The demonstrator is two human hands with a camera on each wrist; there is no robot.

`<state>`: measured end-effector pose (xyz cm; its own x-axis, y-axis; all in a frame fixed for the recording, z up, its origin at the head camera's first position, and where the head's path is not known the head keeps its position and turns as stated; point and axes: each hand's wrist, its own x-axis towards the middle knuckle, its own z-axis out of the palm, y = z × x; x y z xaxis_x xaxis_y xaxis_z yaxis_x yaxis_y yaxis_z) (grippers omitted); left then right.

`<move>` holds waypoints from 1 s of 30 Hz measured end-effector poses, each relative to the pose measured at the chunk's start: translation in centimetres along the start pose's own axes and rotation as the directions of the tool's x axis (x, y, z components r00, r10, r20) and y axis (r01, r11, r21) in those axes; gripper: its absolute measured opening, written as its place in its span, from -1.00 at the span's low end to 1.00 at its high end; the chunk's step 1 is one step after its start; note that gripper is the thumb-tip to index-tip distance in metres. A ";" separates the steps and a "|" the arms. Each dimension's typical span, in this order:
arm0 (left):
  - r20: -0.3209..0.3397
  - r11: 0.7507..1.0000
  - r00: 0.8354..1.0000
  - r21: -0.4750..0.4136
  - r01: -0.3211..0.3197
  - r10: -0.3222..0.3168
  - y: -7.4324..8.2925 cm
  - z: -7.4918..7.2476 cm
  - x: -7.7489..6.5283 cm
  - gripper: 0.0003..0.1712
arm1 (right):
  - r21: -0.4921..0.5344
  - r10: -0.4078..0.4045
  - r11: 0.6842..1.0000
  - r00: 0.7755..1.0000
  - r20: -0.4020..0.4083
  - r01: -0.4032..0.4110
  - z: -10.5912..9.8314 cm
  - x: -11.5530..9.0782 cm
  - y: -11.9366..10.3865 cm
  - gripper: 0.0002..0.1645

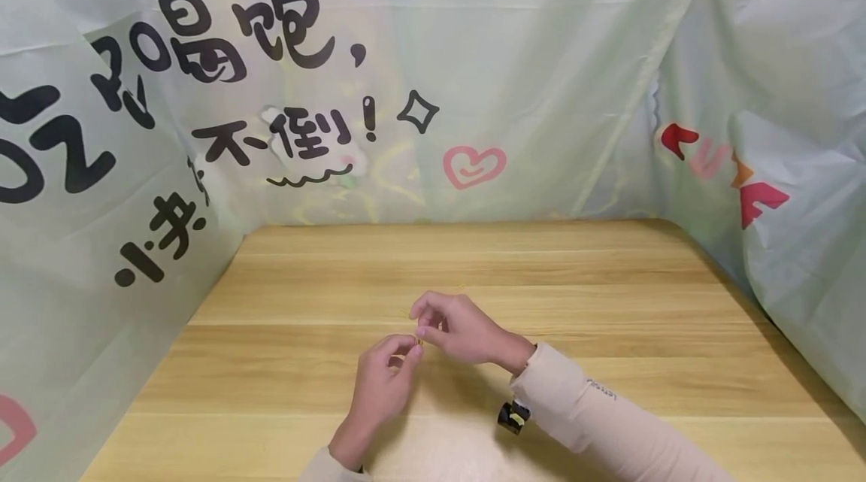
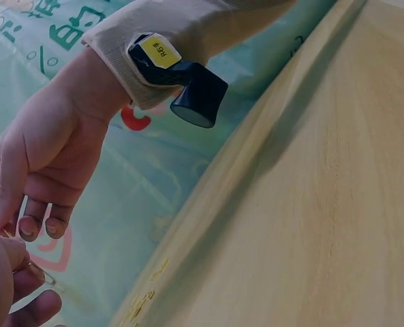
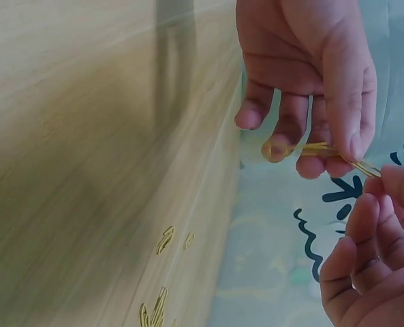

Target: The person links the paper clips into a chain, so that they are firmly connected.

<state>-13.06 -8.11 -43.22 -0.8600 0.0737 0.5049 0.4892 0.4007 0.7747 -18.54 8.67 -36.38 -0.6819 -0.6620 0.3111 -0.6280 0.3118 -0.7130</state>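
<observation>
Both hands meet over the table in the head view. My left hand (image 1: 384, 380) pinches thin gold wire pieces that look like paper clips (image 3: 316, 146), between thumb and fingers. One looped end sticks out past its fingers in the right wrist view. My right hand (image 1: 467, 328) is right against the left fingertips, its thumb and forefinger pinching the other end of a gold clip (image 3: 369, 169). The remaining right fingers are loosely bent. From the head, the clips are tiny and mostly covered by the fingertips.
Several loose gold paper clips (image 3: 154, 310) lie on the wooden table (image 1: 541, 264), with a couple more (image 3: 165, 240) a little apart. A printed cloth (image 1: 514, 76) hangs behind and along both sides. A black wrist camera (image 1: 513, 417) hangs below the right sleeve.
</observation>
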 end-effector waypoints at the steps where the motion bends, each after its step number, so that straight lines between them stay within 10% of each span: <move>1: 0.001 1.000 1.000 -0.002 0.002 -0.002 0.0 0.0 0.0 -0.93 | -0.003 0.003 1.000 1.000 0.001 -0.003 0.0 0.0 0.0 -0.85; 30: -0.013 0.996 0.997 -0.046 0.076 -0.076 0.2 -0.3 0.0 -0.92 | 0.223 0.334 0.915 0.942 0.041 -0.335 -2.9 -0.2 6.1 -0.63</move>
<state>-12.90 -8.31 -42.98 -0.8928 0.0310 0.4493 0.4290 0.3624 0.8274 -23.36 12.70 -38.97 -0.8367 -0.5469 0.0287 -0.2627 0.3548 -0.8973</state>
